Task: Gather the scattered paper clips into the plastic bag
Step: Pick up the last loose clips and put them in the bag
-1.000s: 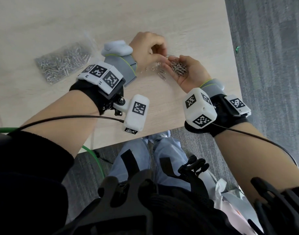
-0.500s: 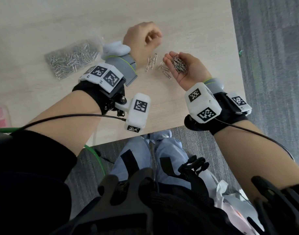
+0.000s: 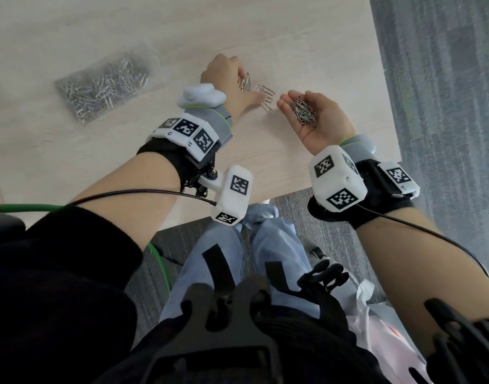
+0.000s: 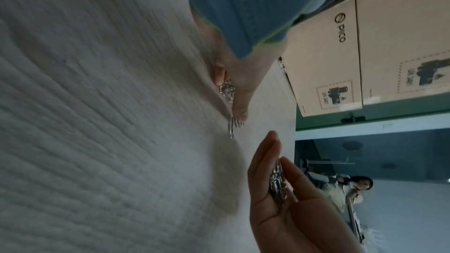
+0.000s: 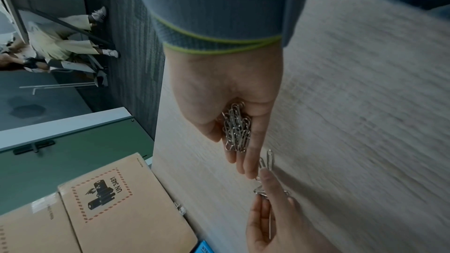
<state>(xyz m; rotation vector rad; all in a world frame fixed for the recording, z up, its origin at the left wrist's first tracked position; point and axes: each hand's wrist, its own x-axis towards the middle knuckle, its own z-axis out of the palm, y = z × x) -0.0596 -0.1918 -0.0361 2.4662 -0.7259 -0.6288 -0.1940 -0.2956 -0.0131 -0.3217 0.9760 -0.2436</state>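
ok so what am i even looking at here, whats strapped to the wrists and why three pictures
A person is working with bare hands. The white blocks on each wrist are cameras with printed markers. One picture comes from a camera on the head, looking down; the other two look along each hand.

On the wooden table lies a plastic bag full of paper clips, and a few loose clips lie between the hands. The left hand grips several clips. The right hand, palm up, cups a pile of clips.
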